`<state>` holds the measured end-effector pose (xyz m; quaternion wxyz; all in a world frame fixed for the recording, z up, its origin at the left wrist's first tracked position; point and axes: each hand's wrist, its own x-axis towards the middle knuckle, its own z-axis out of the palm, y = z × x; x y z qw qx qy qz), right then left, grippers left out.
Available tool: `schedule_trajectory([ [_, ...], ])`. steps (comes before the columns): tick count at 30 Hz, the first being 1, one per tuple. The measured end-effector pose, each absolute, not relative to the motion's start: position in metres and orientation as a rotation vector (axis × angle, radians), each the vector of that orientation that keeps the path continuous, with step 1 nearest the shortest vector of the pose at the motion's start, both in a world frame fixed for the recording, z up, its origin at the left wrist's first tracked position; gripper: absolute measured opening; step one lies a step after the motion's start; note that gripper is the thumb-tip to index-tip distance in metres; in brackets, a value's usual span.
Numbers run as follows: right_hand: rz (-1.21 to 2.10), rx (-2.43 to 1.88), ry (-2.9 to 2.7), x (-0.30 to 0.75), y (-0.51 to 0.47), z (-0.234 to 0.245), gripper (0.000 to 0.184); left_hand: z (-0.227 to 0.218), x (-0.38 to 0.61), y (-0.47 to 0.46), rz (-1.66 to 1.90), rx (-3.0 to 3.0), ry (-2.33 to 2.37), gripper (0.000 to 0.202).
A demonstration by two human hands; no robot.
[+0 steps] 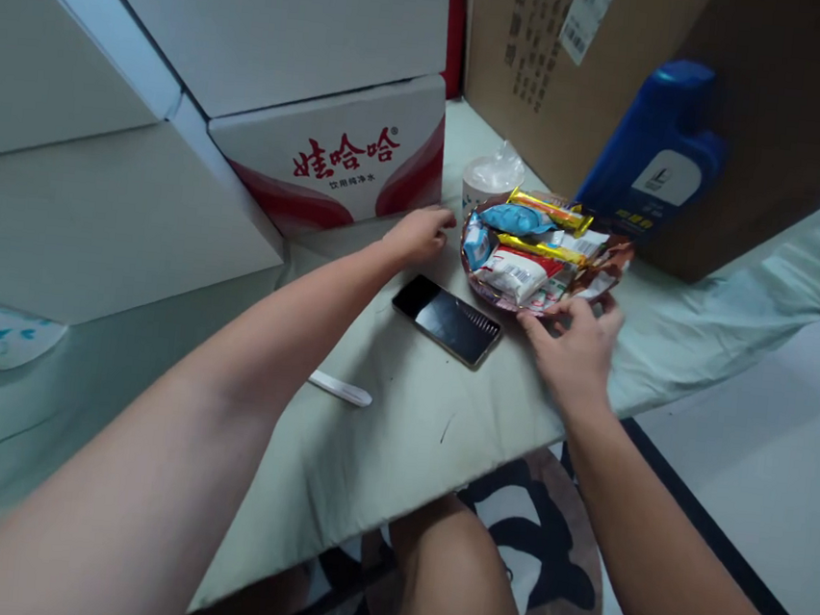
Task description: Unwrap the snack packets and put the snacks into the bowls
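A round bowl [504, 304] heaped with wrapped snacks stands on the cloth-covered surface. Blue packets [514, 220], yellow-wrapped bars [542, 251] and a white-and-red packet [519, 272] show on top. My right hand [584, 348] grips the bowl's near right rim, thumb and fingers against its edge. Just left of the bowl, my left hand [423, 235] hovers with fingers loosely bent and a little apart, nothing visible in it. Below both hands a smartphone [447, 319] lies flat, its screen dark with reflections.
Behind the bowl stands a white cup [491, 175] with clear plastic in it. A blue jug [649, 156] leans near a large cardboard box [534, 78]. White cartons [337, 160] line the left. A white strip [340, 389] lies near my left forearm, on the pale green cloth [394, 470].
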<state>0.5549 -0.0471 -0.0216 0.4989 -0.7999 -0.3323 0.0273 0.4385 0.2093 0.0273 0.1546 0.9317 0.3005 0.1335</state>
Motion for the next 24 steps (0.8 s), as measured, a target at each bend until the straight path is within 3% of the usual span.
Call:
schedule_trajectory([
  [8,0.135,-2.119,-0.772,0.556,0.028,-0.002,0.031,0.003,0.387,0.233,0.396,2.57,0.978,0.029],
  [15,0.154,-2.235,-0.774,0.575,0.113,0.014,0.033,-0.026,0.348,0.222,0.392,2.664,0.877,0.046],
  [24,0.086,-2.114,-0.957,0.624,0.222,0.001,0.035,-0.028,0.344,0.217,0.332,2.698,0.853,0.044],
])
